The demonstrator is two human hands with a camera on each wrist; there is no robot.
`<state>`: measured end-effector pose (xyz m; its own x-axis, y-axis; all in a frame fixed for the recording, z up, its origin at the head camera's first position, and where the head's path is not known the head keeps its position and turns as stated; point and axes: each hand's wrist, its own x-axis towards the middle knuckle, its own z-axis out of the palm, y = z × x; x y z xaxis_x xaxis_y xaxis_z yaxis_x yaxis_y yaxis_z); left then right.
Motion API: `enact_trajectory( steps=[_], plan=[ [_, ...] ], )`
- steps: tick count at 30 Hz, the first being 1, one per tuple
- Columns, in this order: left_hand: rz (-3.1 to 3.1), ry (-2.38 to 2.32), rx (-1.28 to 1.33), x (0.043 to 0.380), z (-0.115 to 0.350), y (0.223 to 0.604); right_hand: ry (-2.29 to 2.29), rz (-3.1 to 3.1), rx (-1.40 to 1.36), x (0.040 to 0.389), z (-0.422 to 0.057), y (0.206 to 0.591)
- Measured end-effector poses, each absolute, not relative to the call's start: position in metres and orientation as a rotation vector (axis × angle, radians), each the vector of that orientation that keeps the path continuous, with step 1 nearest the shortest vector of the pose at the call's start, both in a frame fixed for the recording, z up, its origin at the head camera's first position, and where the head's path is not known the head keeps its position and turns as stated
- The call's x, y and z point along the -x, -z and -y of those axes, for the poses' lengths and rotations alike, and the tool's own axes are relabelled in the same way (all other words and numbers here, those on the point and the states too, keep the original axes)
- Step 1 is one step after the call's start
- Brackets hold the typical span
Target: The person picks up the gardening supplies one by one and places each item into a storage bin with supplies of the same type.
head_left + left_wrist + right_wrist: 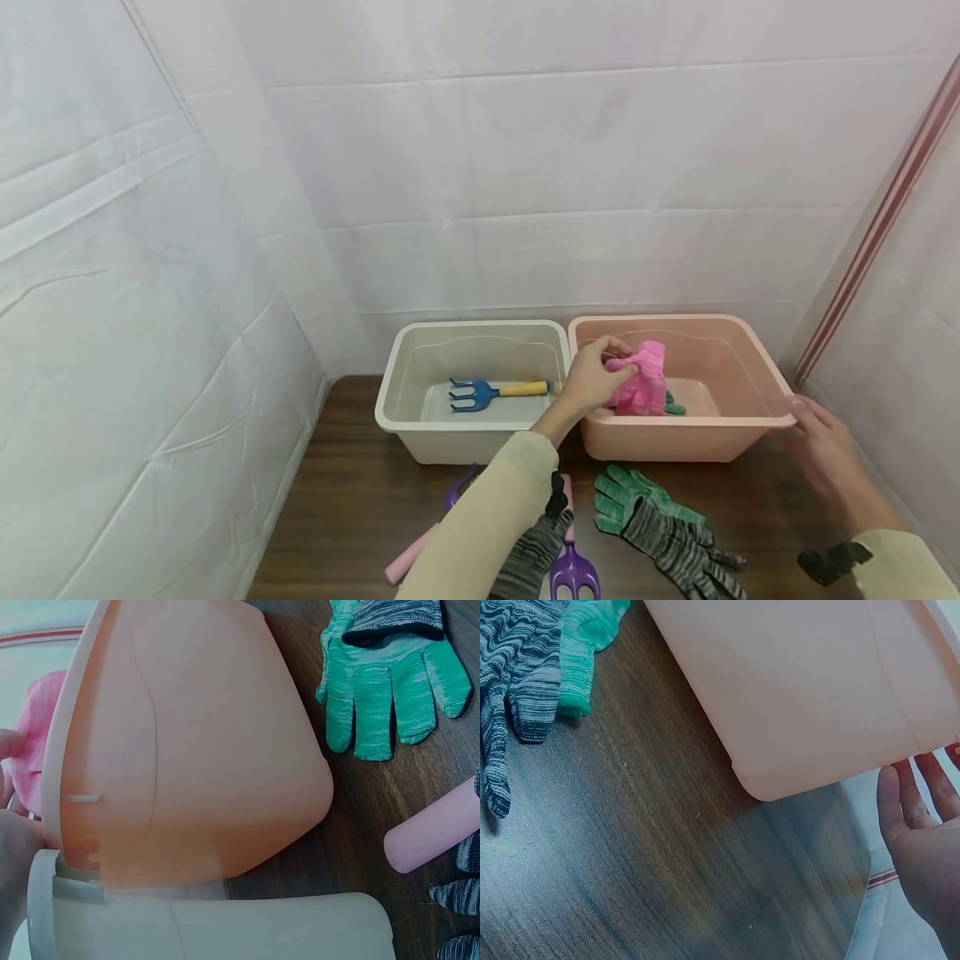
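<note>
My left hand (592, 379) pinches a pink knit glove (647, 379) over the left part of the peach plastic bin (675, 442). In the left wrist view, the pink glove (45, 735) shows past the bin's rim, and only part of the hand is visible. Below it in the bin lies something green (673, 407), mostly hidden by the pink fabric. At the bin's right end, my right hand (821, 437) holds the rim. The right wrist view has that hand (930, 840) with thumb and fingers at the bin's edge (802, 697).
A white bin (465, 446) stands left of the peach one and contains a blue hand rake (480, 394) with a yellow handle. In front lie green gloves (615, 500), grey-black gloves (667, 537), a purple fork (573, 571) and a pink handle (408, 554) partly under the left sleeve. White sheeting surrounds the table.
</note>
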<state>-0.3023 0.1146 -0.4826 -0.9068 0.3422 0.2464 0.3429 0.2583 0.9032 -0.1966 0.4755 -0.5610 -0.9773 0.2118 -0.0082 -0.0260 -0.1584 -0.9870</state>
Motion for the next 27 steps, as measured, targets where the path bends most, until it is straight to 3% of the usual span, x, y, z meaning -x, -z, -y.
enact_trajectory(
  steps=[27],
  plan=[
    [2.434,1.932,0.754,0.3023,-0.1110,0.4835,-2.190,2.008,0.237,0.1992,-0.4708,0.5632]
  ],
)
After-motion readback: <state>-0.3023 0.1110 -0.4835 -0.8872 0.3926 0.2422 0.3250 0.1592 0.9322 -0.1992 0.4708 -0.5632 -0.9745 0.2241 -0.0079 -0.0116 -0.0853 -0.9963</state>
